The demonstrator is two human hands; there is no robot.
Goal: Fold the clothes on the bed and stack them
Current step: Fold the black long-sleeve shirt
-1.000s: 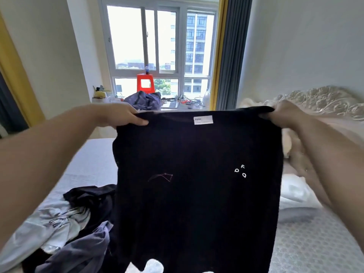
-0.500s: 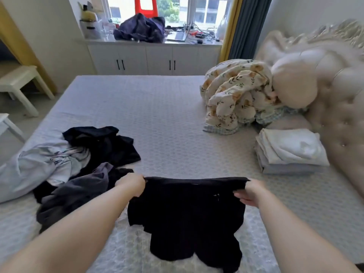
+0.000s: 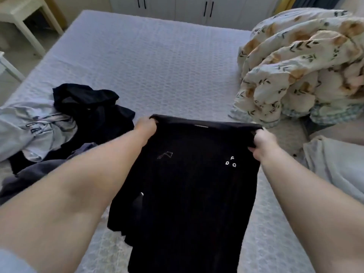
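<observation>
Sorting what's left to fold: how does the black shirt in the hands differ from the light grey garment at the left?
The black shirt is stretched out flat, gripped at its top corners by the left hand and right hand; the light grey garment lies crumpled and untouched. The shirt bears small white marks; the grey garment shows dark lines. Both are unfolded, on the bed.

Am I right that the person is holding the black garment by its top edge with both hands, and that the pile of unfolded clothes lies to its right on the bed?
Not quite. Both hands, left hand and right hand, do grip the black garment, but the head view shows the pile of unfolded clothes to its left on the bed.
</observation>
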